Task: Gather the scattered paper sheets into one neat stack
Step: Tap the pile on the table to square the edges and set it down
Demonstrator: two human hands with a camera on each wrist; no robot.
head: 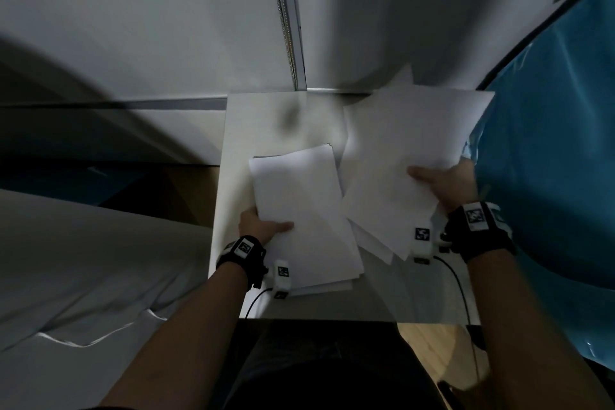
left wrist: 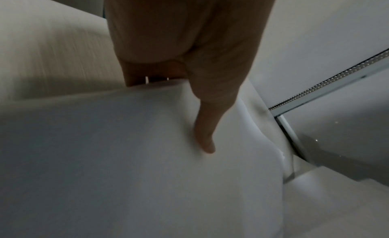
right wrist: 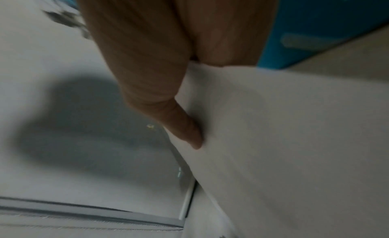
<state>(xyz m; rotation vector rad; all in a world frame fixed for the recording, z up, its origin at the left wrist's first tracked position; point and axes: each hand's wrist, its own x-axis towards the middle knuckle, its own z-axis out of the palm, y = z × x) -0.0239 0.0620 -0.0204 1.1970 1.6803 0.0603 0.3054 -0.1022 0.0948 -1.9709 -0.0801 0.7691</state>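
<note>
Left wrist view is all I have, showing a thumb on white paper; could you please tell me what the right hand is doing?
Observer: The right hand holds its own bundle of sheets, thumb on top.
Operator: Are the two bundles merged yet?
Observer: No. The left hand holds a separate stack beside it, with their edges overlapping.
Operator: What lies beyond the right hand?
Observer: A blue plastic sheet hangs past the white table.
</note>
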